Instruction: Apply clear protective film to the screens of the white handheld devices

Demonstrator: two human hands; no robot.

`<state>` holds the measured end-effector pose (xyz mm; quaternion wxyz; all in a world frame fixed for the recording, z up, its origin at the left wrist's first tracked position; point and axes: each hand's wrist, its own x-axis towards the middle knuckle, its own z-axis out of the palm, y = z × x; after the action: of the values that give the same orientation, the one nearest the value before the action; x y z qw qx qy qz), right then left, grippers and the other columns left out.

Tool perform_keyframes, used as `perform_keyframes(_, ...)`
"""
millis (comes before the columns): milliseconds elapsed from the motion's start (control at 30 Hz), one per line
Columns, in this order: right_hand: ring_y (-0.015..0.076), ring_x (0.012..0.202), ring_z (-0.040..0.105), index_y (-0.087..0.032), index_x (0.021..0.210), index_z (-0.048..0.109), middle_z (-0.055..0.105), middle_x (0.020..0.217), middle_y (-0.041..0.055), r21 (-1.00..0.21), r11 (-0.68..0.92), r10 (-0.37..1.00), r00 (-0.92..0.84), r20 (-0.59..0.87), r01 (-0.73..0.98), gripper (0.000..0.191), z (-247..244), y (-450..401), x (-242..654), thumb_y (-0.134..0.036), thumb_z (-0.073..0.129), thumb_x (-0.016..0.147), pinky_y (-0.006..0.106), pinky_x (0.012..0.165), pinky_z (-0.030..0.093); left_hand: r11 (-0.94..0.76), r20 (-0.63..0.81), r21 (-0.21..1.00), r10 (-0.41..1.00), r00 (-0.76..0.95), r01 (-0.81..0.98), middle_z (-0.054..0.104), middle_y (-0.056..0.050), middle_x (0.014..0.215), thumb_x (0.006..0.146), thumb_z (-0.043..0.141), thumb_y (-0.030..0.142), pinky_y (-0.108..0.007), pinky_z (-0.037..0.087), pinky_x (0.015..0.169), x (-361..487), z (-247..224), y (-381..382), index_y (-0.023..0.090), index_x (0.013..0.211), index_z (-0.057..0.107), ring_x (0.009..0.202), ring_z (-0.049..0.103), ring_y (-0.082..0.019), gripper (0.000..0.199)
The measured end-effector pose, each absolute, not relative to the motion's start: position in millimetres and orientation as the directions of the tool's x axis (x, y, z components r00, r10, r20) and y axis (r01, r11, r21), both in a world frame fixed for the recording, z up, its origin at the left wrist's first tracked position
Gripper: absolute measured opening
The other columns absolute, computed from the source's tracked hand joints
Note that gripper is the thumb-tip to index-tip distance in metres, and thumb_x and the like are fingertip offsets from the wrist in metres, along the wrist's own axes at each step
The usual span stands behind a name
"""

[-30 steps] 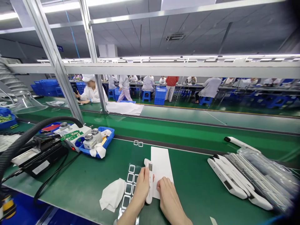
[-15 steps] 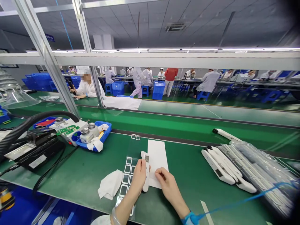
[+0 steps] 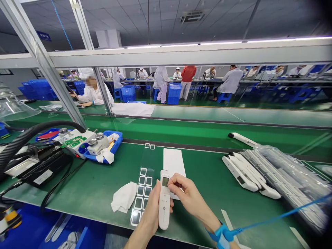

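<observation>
- Centrally, at the near side of the green tabletop, a slim white handheld device is held up, its face showing and its small grey screen at the far end.
- The left hand is closed around that device, thumb along its left edge, fingertips showing past its right edge.
- The right hand has its fingers curled, thumb and forefinger close together at the screen's right edge; from where I stand, I cannot tell whether they pinch anything.
- A blue wristband with a cord circles the right wrist.
- Beyond both hands lies a white sheet, partly hidden by them.
- Left of the device, a clear strip of white-bordered squares lies flat, with a crumpled white cloth just beside it.
- Farther left, a blue tray carries metal-topped bottles.
- Over on the right, more white devices lie side by side, next to plastic-wrapped pieces.
- At the far left, a person in white sits leaning on another tabletop.
</observation>
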<state>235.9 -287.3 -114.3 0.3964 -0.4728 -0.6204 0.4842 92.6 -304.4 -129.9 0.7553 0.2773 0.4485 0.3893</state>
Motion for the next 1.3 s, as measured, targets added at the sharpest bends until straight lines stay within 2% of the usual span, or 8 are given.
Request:
perform_keyframes(100,0.0069,0.072,0.047,-0.015,0.076,0.056,0.052,0.077,-0.0002,-0.953,0.135,0.975,-0.206,0.079,0.272,0.017,-119.2,-287.7,230.1,-0.024,0.050,0.089,0.018,0.067,0.037,0.504,-0.409,0.795,0.857,0.315,-0.338,0.054,0.000,0.073,0.075,0.062,0.043,-0.019,0.042,0.056,92.7,-131.9,-314.2,0.015,0.112,0.049,0.061,0.052,-0.007,0.048)
perform_keyframes(167,0.0063,0.070,0.048,-0.015,0.077,0.056,0.051,0.076,-0.0006,-0.951,0.139,0.975,-0.204,0.084,0.276,0.018,-122.3,-289.6,228.9,-0.025,0.049,0.090,0.018,0.065,0.038,0.503,-0.408,0.802,0.855,0.321,-0.321,0.052,0.001,0.075,0.073,0.064,0.030,-0.019,0.042,0.056,92.5,-132.4,-318.6,0.017,0.116,0.047,0.061,0.051,-0.006,0.048)
perform_keyframes(267,0.0051,0.066,0.049,-0.016,0.078,0.055,0.049,0.077,-0.0011,-0.951,0.139,0.976,-0.202,0.084,0.275,0.021,-124.9,-293.0,229.4,-0.028,0.047,0.092,0.017,0.062,0.039,0.516,-0.427,0.805,0.847,0.318,-0.293,0.050,0.001,0.078,0.074,0.060,0.025,-0.019,0.042,0.057,92.6,-132.5,-322.8,0.018,0.114,0.047,0.062,0.051,-0.006,0.043)
perform_keyframes(500,0.0041,0.060,0.048,-0.016,0.079,0.054,0.047,0.075,-0.0018,-0.972,0.079,0.982,-0.186,0.037,0.222,0.022,-128.5,-294.0,230.9,-0.032,0.047,0.092,0.017,0.058,0.041,0.528,-0.442,0.807,0.837,0.322,-0.265,0.052,0.000,0.084,0.075,0.057,0.023,-0.019,0.041,0.056,96.4,-131.2,-325.8,0.017,0.109,0.049,0.063,0.050,-0.005,0.036)
perform_keyframes(833,0.0042,0.059,0.048,-0.015,0.078,0.054,0.049,0.076,-0.0006,-0.971,0.071,0.986,-0.163,0.033,0.230,0.026,-130.9,-295.5,230.7,-0.036,0.048,0.092,0.018,0.057,0.042,0.524,-0.444,0.810,0.841,0.309,-0.262,0.051,0.001,0.076,0.075,0.056,0.024,-0.018,0.040,0.055,100.5,-127.0,-324.9,0.015,0.100,0.049,0.059,0.048,-0.004,0.028)
perform_keyframes(1100,0.0048,0.058,0.048,-0.014,0.078,0.053,0.050,0.078,0.0002,-0.964,0.080,0.986,-0.160,0.039,0.255,0.027,-124.6,-295.7,229.3,-0.037,0.046,0.092,0.018,0.057,0.041,0.533,-0.443,0.795,0.836,0.323,-0.289,0.051,0.001,0.075,0.077,0.057,0.029,-0.018,0.040,0.055,100.8,-131.1,-325.3,0.016,0.106,0.048,0.059,0.049,-0.005,0.033)
perform_keyframes(1300,0.0045,0.059,0.049,-0.015,0.078,0.052,0.050,0.078,0.0003,-0.961,0.088,0.985,-0.165,0.045,0.263,0.029,-125.8,-295.5,229.2,-0.038,0.045,0.093,0.018,0.057,0.041,0.550,-0.468,0.778,0.830,0.304,-0.304,0.052,0.002,0.069,0.077,0.059,0.044,-0.017,0.036,0.051,103.0,-133.4,-324.2,0.015,0.111,0.047,0.052,0.047,-0.005,0.046)
